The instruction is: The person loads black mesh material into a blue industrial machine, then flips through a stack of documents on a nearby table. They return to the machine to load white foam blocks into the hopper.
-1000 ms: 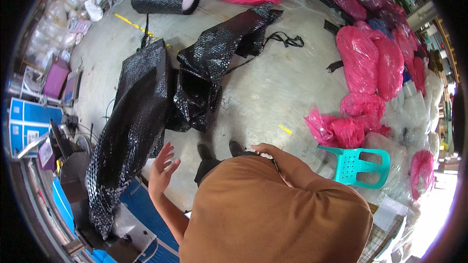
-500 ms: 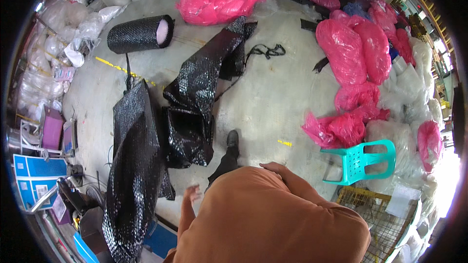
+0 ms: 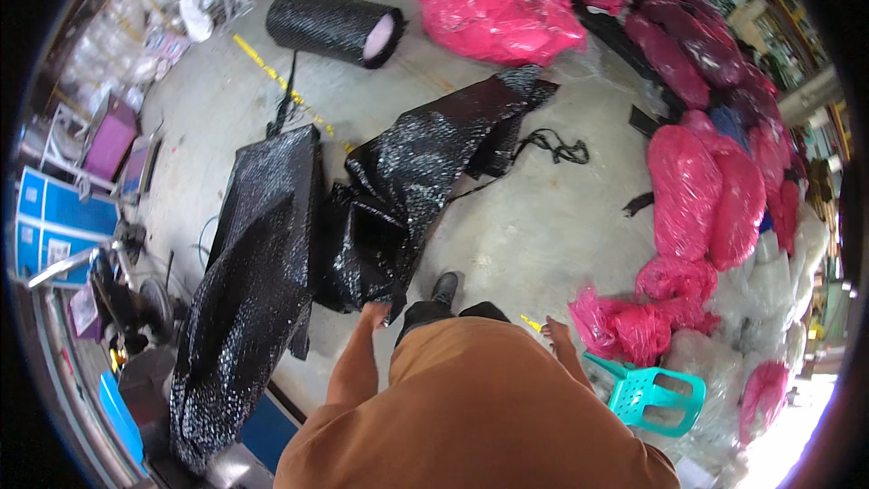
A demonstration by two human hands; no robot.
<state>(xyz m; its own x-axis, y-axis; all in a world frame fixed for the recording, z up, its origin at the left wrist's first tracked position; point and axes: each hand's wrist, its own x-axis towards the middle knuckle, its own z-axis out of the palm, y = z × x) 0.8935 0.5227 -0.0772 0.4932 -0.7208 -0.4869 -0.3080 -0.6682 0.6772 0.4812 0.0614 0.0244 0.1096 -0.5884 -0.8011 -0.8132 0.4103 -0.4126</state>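
Crumpled black bubble wrap (image 3: 407, 149) lies on the floor before me, its near folds reaching my legs. My left hand (image 3: 376, 313) is closed on the lower edge of those folds; its fingertips are partly hidden by the wrap. A second long black bubble wrap piece (image 3: 249, 299) stretches along my left. Out to the right, my right hand (image 3: 558, 333) hangs above the floor with its fingers loosely apart and nothing in it. The nearest thing to it is a pink plastic bundle (image 3: 634, 328).
A black bubble wrap roll (image 3: 317, 23) lies farther off, and a black strap (image 3: 557, 145) trails on the floor. Pink bags (image 3: 502, 4) are piled ahead and right. A teal stool (image 3: 661, 394) stands near right; blue boxes (image 3: 72, 226) and a machine (image 3: 136, 299) are left.
My left hand has reached forward and taken hold of the black bubble wrap's near edge. My right hand has swung outward to the right. The view has shifted, and I bend lower.
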